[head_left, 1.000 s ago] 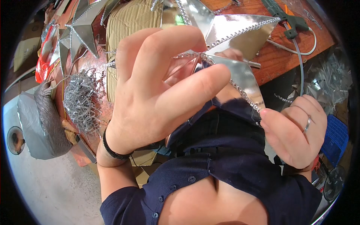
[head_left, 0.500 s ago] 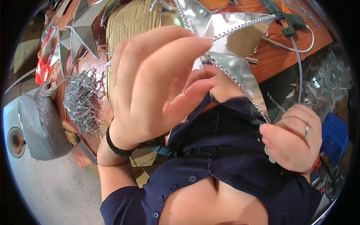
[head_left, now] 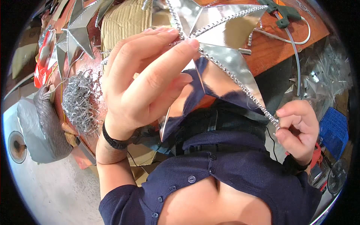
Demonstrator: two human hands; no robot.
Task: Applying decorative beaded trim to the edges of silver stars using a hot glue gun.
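Observation:
A mirror-silver five-pointed star (head_left: 234, 62) leans at the table's front edge, with sparkling trim along its ridges. My left hand (head_left: 144, 75) has its fingers stretched out over the star's left side. Its index fingertip touches the star's centre, where the trim strips meet. From there a silver rhinestone chain (head_left: 236, 82) runs along the ridge of the lower right arm. My right hand (head_left: 299, 127) pinches the chain's end between thumb and fingers, just past the star's tip. The left palm and part of the star behind it are hidden.
A dark green glue gun (head_left: 287, 17) with a pale cable lies at the table's back right. Left are a tangled heap of silver chain (head_left: 79, 103), corrugated cardboard (head_left: 125, 24) and other silver stars (head_left: 83, 28). Clear plastic wrapping (head_left: 324, 77) sits on the right.
The star has shifted slightly left. My left fingers have straightened and moved left, with the index fingertip at the centre. My right hand has moved right and up, drawing the chain's end past the tip.

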